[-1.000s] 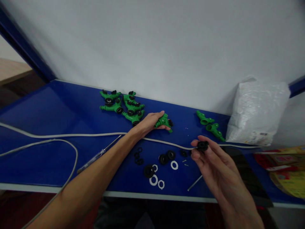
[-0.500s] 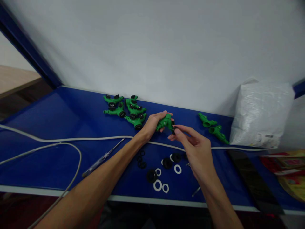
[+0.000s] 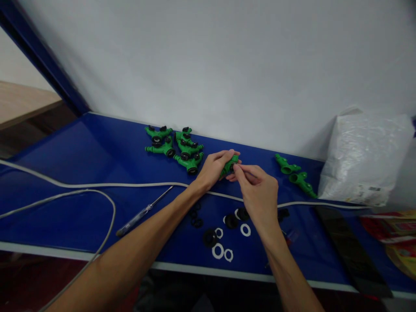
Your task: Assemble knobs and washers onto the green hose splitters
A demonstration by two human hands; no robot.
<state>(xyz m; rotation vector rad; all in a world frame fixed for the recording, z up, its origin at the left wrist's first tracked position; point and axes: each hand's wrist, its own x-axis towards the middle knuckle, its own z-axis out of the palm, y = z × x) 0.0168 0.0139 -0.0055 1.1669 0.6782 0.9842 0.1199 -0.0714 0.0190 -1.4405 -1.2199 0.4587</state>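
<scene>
My left hand (image 3: 216, 170) is wrapped round a green Y-shaped hose splitter (image 3: 230, 165), held above the middle of the table. At its right side, my right hand (image 3: 256, 184) has thumb and forefinger pinched against the splitter; whatever is between those fingertips is too small and covered to make out. Behind and left of my left hand lie several finished-looking green splitters (image 3: 160, 147) with black valve levers and black collars. Two bare green splitter bodies (image 3: 302, 184) rest to the right. Nearer the front edge are black threaded collars (image 3: 210, 238) and white washers (image 3: 217, 251).
A screwdriver (image 3: 143, 213) lies left of my forearm, with black O-rings (image 3: 196, 222) to the right of it. A white cable (image 3: 130, 185) crosses the blue table (image 3: 81, 151). On the right are a white plastic package (image 3: 364, 160), a dark flat slab (image 3: 352, 249) and red-yellow packets (image 3: 390, 232).
The splitter has turned in my left hand, and its black-collared end shows less. My right hand has shifted slightly up, its fingertips now against the green body. The whole view has shifted a little.
</scene>
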